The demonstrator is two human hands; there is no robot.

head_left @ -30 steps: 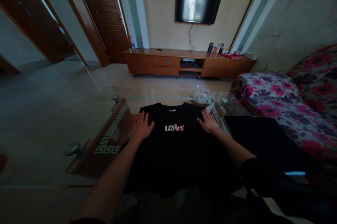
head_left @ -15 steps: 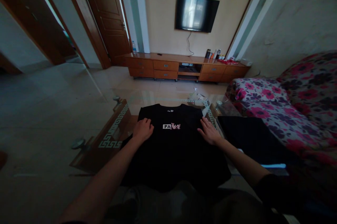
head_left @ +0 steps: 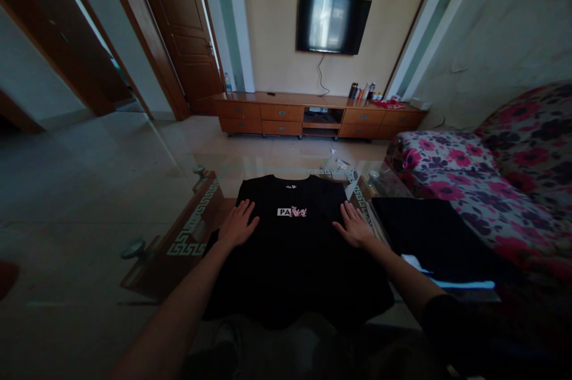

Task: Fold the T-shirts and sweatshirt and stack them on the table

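Note:
A black T-shirt [head_left: 299, 261] lies spread on the glass table, its neckline at the far side and a white and pink chest print facing up. On its left edge rests my left hand [head_left: 238, 224], palm down with the fingers stretched out. My right hand [head_left: 355, 225] lies flat on the opposite edge, fingers extended and thumb apart. Neither hand grips the cloth. The lower hem falls toward my lap, where it is dark.
Right of the shirt lies a folded dark cloth [head_left: 429, 237] with a pale strip at its near edge. A floral sofa [head_left: 473, 183] stands at the right. Beyond the glass table [head_left: 187, 246] are a low wooden cabinet [head_left: 281, 113] and a wall-mounted television [head_left: 333, 24].
My left hand's fingers have straightened from a curled pose and now lie flat on the shirt. The right hand stays in nearly the same place. The view has shifted slightly.

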